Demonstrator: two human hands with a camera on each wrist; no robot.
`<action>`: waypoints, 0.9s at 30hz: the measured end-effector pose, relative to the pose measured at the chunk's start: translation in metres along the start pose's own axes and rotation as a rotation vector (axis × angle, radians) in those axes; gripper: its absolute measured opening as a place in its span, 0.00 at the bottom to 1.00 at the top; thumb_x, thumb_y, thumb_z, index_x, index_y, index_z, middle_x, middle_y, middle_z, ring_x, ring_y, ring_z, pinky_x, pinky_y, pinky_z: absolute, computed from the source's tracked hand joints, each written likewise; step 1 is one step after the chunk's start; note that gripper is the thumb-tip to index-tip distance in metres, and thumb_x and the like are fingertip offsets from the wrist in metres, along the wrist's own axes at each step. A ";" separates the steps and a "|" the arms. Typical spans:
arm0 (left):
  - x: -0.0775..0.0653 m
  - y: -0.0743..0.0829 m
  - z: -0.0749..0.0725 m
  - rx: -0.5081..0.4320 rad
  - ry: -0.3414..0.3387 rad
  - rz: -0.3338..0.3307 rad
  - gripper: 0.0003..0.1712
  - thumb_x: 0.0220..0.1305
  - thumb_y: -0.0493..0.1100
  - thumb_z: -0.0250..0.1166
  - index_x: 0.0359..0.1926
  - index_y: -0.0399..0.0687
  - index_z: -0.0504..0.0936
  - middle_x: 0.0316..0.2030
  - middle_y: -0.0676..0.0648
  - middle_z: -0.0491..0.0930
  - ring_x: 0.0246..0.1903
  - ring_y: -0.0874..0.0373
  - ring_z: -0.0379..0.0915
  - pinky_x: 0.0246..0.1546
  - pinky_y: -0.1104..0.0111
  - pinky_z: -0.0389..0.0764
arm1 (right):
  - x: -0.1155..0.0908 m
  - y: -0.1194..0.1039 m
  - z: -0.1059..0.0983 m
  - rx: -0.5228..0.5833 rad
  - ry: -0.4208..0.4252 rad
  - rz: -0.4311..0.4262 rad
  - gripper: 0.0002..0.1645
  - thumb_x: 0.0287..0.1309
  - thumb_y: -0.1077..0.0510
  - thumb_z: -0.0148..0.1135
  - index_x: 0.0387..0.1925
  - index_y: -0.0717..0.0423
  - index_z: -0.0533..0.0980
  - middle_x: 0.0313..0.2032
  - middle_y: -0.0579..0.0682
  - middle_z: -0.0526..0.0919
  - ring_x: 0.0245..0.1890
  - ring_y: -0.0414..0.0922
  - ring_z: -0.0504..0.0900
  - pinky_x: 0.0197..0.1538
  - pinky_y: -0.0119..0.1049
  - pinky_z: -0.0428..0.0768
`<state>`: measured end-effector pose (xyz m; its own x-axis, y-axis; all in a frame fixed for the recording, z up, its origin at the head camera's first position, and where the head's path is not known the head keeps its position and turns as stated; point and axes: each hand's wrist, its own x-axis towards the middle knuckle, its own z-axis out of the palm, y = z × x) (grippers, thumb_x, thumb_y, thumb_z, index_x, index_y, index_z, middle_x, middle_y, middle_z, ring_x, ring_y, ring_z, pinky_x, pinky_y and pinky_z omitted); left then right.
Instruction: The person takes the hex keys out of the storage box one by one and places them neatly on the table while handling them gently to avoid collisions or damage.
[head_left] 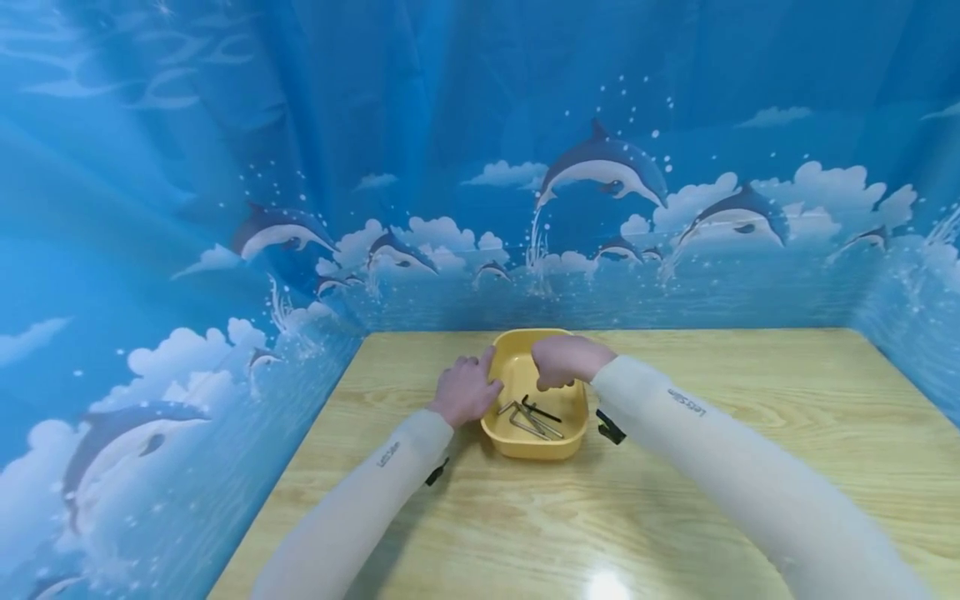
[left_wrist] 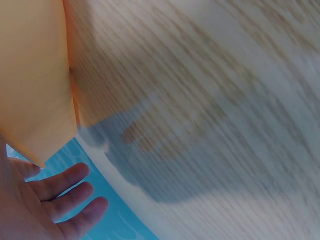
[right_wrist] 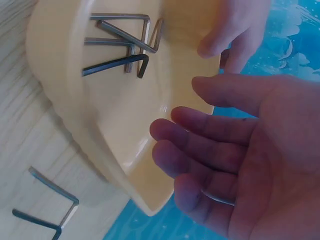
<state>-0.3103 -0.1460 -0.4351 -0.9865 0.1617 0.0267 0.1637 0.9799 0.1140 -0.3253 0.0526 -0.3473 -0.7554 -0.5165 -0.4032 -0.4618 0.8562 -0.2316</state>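
Note:
A yellow plastic tub (head_left: 532, 450) sits on the table with several hex keys (head_left: 534, 419) lying in it, one black and the others silver. At its left rim my left hand (head_left: 467, 392) holds the wall, thumb over the rim and the index finger against the side. The other left fingers (left_wrist: 75, 195) stretch out past the tub in the left wrist view. Over the far right part of the tub hangs my right hand (head_left: 566, 361). In the right wrist view its fingers (right_wrist: 175, 130) are loosely bent, with nothing between them.
More bent hex keys (right_wrist: 55, 200) lie on the table outside the tub in the right wrist view; in the head view the right arm covers that area. The wood-grain table (head_left: 480, 533) ends at a blue dolphin-print curtain (head_left: 450, 283) behind and at the sides.

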 end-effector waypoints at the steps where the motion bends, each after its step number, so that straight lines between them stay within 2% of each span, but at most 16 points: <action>1: 0.000 0.000 0.000 0.001 -0.001 -0.001 0.40 0.74 0.59 0.49 0.80 0.54 0.51 0.67 0.37 0.72 0.68 0.40 0.65 0.64 0.44 0.71 | 0.002 -0.001 0.000 0.001 -0.010 0.008 0.13 0.64 0.58 0.61 0.22 0.51 0.76 0.20 0.48 0.79 0.20 0.43 0.75 0.23 0.34 0.71; 6: 0.000 -0.001 0.000 0.001 0.000 -0.011 0.39 0.74 0.58 0.49 0.80 0.55 0.51 0.67 0.38 0.72 0.67 0.40 0.67 0.63 0.45 0.73 | 0.013 -0.004 0.003 0.014 -0.048 0.049 0.08 0.64 0.58 0.59 0.32 0.56 0.81 0.29 0.55 0.85 0.20 0.44 0.74 0.22 0.34 0.69; 12: -0.001 0.001 -0.002 0.005 -0.006 0.000 0.39 0.74 0.58 0.49 0.80 0.54 0.51 0.66 0.37 0.72 0.67 0.40 0.67 0.62 0.45 0.74 | 0.022 -0.007 0.010 0.036 -0.072 0.068 0.04 0.64 0.60 0.60 0.35 0.53 0.80 0.35 0.58 0.87 0.23 0.45 0.76 0.23 0.33 0.69; 15: -0.001 0.001 -0.002 0.010 -0.006 0.003 0.39 0.74 0.58 0.48 0.80 0.54 0.51 0.67 0.37 0.72 0.68 0.40 0.66 0.62 0.45 0.74 | 0.026 -0.008 0.013 0.065 -0.086 0.068 0.04 0.62 0.63 0.60 0.36 0.54 0.80 0.34 0.58 0.86 0.22 0.43 0.74 0.22 0.32 0.69; 20: 0.000 0.001 -0.001 0.014 -0.013 -0.004 0.39 0.74 0.59 0.48 0.80 0.55 0.50 0.67 0.38 0.72 0.69 0.40 0.65 0.62 0.45 0.74 | 0.033 -0.010 0.017 0.080 -0.115 0.067 0.12 0.54 0.70 0.56 0.36 0.54 0.78 0.24 0.52 0.80 0.16 0.40 0.67 0.19 0.31 0.65; 23: 0.000 0.001 0.000 0.014 -0.013 -0.002 0.39 0.74 0.59 0.48 0.81 0.56 0.50 0.67 0.38 0.72 0.68 0.41 0.66 0.62 0.45 0.74 | 0.036 -0.012 0.019 0.047 -0.129 0.071 0.10 0.55 0.70 0.57 0.36 0.55 0.79 0.21 0.50 0.77 0.15 0.40 0.66 0.20 0.31 0.65; 27: 0.000 0.000 0.001 0.022 -0.007 0.000 0.39 0.75 0.59 0.48 0.81 0.55 0.50 0.67 0.38 0.72 0.68 0.41 0.65 0.63 0.45 0.74 | 0.038 -0.015 0.021 0.022 -0.150 0.093 0.05 0.58 0.66 0.61 0.36 0.55 0.80 0.20 0.49 0.78 0.17 0.40 0.70 0.22 0.32 0.70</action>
<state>-0.3108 -0.1460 -0.4361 -0.9864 0.1629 0.0194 0.1640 0.9821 0.0923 -0.3375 0.0207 -0.3777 -0.7156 -0.4292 -0.5512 -0.3819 0.9010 -0.2057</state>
